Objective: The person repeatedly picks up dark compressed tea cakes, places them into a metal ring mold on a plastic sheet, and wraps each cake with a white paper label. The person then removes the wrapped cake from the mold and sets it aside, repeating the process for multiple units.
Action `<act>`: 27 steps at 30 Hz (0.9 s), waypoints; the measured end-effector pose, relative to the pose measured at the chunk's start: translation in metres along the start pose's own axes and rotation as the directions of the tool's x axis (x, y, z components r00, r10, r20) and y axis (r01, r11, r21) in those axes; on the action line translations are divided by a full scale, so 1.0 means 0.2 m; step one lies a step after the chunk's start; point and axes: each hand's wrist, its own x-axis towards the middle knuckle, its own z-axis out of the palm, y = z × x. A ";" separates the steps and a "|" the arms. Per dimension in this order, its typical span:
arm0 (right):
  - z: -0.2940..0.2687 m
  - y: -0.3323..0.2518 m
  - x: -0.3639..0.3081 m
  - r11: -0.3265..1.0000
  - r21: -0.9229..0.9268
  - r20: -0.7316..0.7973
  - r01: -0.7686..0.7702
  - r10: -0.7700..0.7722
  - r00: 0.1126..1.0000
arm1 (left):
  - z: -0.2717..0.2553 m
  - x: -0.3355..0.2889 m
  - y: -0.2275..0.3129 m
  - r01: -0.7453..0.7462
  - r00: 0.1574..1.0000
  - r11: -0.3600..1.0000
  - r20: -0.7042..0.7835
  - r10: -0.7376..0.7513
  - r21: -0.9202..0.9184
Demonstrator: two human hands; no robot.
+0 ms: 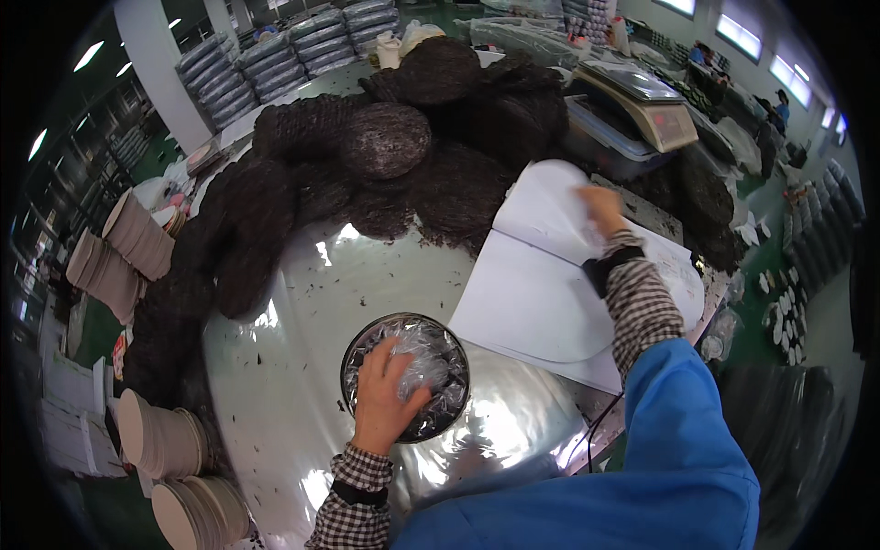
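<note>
**One hand in the tin, one at the white sheets**

From here I see the left hand (pixel 383 399) over a round tin (pixel 345 371) near the front of the shiny tabletop (pixel 367 284). Its thumb and fingers are parted around crumpled clear plastic (pixel 426 359) inside; I can't tell whether they grip it. The right hand (pixel 600 209) is blurred at the far part of the white sheets (pixel 527 302), just right of the tin; I can't make out whether it pinches one.

Dark, rough, rounded slabs (pixel 449 183) heap up along the far side and down the left, hemming in the bare metal. Behind the sheets, a scale (pixel 665 124) sits above a translucent bin (pixel 610 151), crowding that corner. Stacks of pale discs (pixel 165 440) line the left edge, and wrapped bundles (pixel 298 50) are piled beyond the heap.
</note>
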 end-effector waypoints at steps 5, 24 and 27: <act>-0.62 -0.07 -0.16 0.037 0.959 -0.275 0.281 0.363 0.890 | 0.01 -0.03 -0.08 0.050 0.998 0.998 -0.025 -0.052 -0.049; 0.49 -1.45 -1.64 0.458 0.095 0.454 0.884 -0.810 0.371 | -0.10 -0.17 -0.20 0.162 0.943 0.595 -0.054 -0.329 -0.787; 0.53 -1.37 -1.49 0.641 0.372 0.322 0.672 -0.768 0.554 | -0.03 -0.05 -0.14 0.016 0.977 0.999 -0.212 -0.025 -0.045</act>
